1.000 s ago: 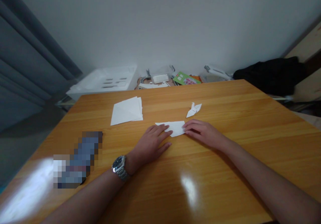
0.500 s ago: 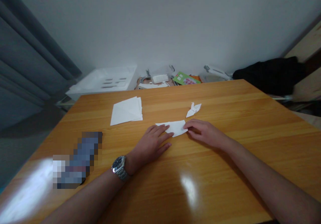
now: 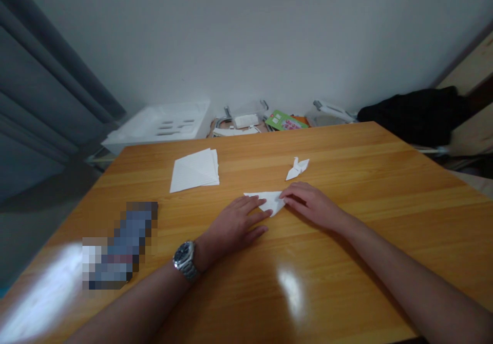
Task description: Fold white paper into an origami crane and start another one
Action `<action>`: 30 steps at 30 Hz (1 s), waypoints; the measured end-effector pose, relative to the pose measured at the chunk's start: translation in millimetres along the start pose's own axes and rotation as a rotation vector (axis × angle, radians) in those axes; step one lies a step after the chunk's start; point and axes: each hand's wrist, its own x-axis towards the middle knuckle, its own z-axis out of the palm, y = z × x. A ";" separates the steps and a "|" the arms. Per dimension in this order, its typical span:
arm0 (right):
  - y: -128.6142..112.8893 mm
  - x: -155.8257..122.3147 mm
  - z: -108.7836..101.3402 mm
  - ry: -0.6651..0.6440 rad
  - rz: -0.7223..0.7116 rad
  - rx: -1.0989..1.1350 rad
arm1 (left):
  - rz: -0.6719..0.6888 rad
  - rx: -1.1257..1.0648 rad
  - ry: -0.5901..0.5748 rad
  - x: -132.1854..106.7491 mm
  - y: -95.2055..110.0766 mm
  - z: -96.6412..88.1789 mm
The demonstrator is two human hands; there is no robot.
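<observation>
Home room, wooden table [image 3: 346,179], curtain [image 3: 38,77], floor clutter [image 3: 285,120]

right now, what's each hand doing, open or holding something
Left hand: open, flat, fingers pressing the folded paper.
Right hand: open, fingertips on the paper's right end.

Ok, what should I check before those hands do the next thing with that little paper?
1. Left hand flat on the folded paper: ok.
2. Right hand fingertips touch its right corner: ok.
3. Paper rests on the table: ok.
4. Edges lined up: cannot tell, hands cover them.
5. Paper stack and small paper figure apart from the hands: ok.
</observation>
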 end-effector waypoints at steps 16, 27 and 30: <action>-1.9 4.7 19.1 0.093 0.163 -0.036 | 0.048 -0.028 -0.025 0.5 10.5 -3.7; -1.5 5.9 24.7 0.115 0.212 -0.130 | 0.049 -0.047 -0.030 0.2 12.2 -4.3; -2.2 6.8 25.6 0.117 0.216 -0.150 | 0.061 -0.041 -0.023 -0.5 10.6 -2.9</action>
